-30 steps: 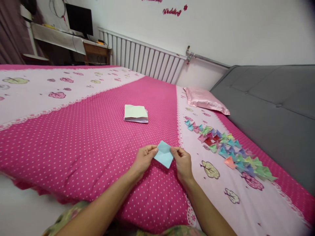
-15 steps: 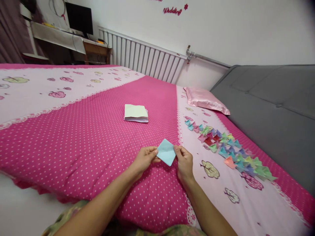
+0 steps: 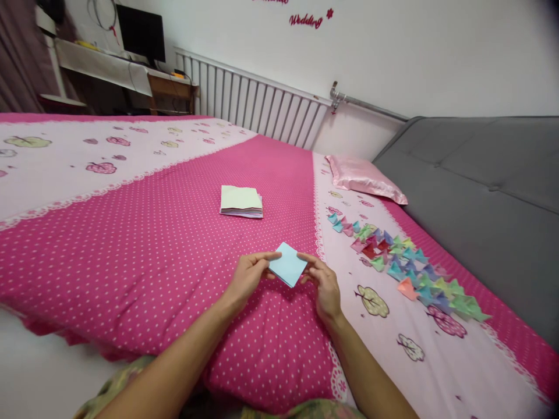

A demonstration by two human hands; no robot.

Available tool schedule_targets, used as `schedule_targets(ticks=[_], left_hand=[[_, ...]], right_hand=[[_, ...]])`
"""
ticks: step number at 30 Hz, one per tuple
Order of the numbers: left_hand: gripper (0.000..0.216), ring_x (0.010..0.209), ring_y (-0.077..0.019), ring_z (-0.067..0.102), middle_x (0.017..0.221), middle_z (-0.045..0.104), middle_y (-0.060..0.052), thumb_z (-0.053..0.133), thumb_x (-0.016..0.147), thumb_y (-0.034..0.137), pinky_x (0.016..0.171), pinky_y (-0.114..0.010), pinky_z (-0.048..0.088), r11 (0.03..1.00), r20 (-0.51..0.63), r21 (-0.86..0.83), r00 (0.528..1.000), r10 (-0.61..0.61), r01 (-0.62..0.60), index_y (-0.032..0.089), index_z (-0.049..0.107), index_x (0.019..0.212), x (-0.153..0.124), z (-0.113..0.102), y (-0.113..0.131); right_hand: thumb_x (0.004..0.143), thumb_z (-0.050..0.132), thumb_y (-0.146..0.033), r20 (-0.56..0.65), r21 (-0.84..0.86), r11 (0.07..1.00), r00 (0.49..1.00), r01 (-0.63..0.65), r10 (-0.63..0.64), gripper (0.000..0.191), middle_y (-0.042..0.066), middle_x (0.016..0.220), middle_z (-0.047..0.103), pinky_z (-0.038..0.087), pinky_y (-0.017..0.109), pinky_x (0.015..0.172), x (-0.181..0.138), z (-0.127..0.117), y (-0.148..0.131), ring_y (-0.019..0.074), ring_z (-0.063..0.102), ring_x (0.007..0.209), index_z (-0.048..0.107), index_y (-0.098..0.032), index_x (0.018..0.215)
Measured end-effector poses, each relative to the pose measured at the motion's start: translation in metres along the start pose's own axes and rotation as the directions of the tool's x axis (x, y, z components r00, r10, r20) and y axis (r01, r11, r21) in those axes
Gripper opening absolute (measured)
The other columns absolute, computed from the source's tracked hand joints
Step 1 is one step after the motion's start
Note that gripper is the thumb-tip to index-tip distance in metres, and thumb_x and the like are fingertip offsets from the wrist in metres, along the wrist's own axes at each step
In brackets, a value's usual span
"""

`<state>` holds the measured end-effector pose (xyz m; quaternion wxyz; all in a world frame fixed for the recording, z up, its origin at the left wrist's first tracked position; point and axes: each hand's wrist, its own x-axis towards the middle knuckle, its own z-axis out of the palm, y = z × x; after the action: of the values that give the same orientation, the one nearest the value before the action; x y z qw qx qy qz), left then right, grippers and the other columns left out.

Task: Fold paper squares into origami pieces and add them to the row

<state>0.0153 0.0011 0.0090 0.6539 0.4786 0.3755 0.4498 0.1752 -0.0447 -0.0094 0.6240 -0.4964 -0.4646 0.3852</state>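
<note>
A small folded square of light blue paper [image 3: 288, 266] is held in the air above the bed, one corner pointing away from me. My left hand [image 3: 250, 278] pinches its left corner, thumb on top and fingers beneath. On the opposite side my right hand [image 3: 324, 285] has its index finger along the right corner, the other fingers curled below the paper. Farther off lies a stack of paper sheets [image 3: 241, 199], pale yellow on top. To the right, folded paper boats [image 3: 406, 262] in many colours stand in rows.
The bed carries a pink dotted cover [image 3: 174, 244] with pale printed bands. A pink pillow [image 3: 364, 177] leans by the grey padded headboard [image 3: 476, 169]. Behind are a radiator [image 3: 253, 93] and a desk with a monitor [image 3: 142, 34].
The blue paper has moved slightly left and away from me, and its tilt has changed. My right hand has shifted from a thumb pinch to the index finger on the corner.
</note>
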Motion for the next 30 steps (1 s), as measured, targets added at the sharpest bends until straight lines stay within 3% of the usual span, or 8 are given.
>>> schedule_targets(ticks=[7, 13, 22, 30], left_hand=[[0.035, 0.070, -0.0158, 0.058, 0.078, 0.067, -0.011, 0.046, 0.061, 0.015, 0.064, -0.025, 0.045, 0.999, 0.032, -0.024, 0.999, -0.023, 0.024, 0.008, 0.070, 0.086, 0.0001, -0.0024, 0.0018], [0.035, 0.059, -0.0120, 0.055, 0.067, 0.065, -0.007, 0.048, 0.059, 0.012, 0.058, -0.022, 0.041, 1.000, 0.029, 0.007, 0.999, -0.023, 0.023, 0.011, 0.070, 0.087, -0.0027, -0.0010, 0.0043], [0.033, 0.059, -0.0116, 0.055, 0.073, 0.068, -0.008, 0.049, 0.061, 0.011, 0.060, -0.023, 0.041, 0.999, 0.041, 0.045, 0.999, -0.001, -0.001, 0.011, 0.071, 0.085, -0.0026, -0.0005, 0.0042], [0.030, 0.060, -0.0130, 0.057, 0.066, 0.067, -0.005, 0.056, 0.058, 0.011, 0.059, -0.023, 0.041, 1.000, 0.077, 0.019, 0.997, 0.002, -0.004, 0.013, 0.071, 0.085, -0.0056, 0.0029, 0.0076]], right_hand=[[0.071, 0.047, -0.017, 0.032, -0.035, 0.999, 0.999, 0.027, -0.026, 0.035, 0.004, 0.087, 0.063, 0.041, 0.026, 0.060, -0.0025, 0.0011, -0.0007, 0.0145, 0.053, 0.067, 0.061, -0.018, 0.103], [0.075, 0.049, -0.022, 0.010, -0.045, 0.998, 0.999, 0.049, -0.048, 0.030, 0.005, 0.091, 0.062, 0.041, 0.026, 0.061, -0.0018, 0.0009, 0.0033, 0.0154, 0.053, 0.072, 0.061, -0.019, 0.102], [0.079, 0.053, -0.031, -0.026, -0.121, 0.989, 0.996, 0.080, -0.084, 0.023, 0.004, 0.091, 0.063, 0.043, 0.026, 0.064, -0.0015, 0.0023, 0.0016, 0.0162, 0.055, 0.076, 0.064, -0.020, 0.096], [0.075, 0.058, -0.035, -0.097, -0.163, 0.983, 0.990, 0.085, -0.102, 0.021, 0.003, 0.075, 0.066, 0.044, 0.029, 0.066, 0.0008, 0.0030, 0.0030, 0.0171, 0.058, 0.070, 0.067, -0.017, 0.082]])
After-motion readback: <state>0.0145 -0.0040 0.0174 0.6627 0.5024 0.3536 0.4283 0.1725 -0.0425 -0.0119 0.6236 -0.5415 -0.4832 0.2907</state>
